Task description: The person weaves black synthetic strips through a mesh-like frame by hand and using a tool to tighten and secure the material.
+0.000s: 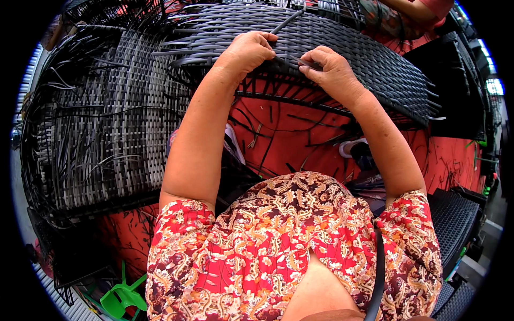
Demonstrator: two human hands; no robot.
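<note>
Panel (369,67), dk-grey weave, lies under & just beyond both hands, long axis running upper L to lower R; neither hand clearly nearer its near edge. R hand (331,69) pinches dk strip (311,65) betw. thumb & index. L hand (247,51): fingertips bunched, can't tell if gripping. Outward: red floor (267,115) w/ scraps. No legible brands, labels or writing.

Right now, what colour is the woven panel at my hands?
The woven panel is dark bluish grey; it shows best in the head view.
</note>
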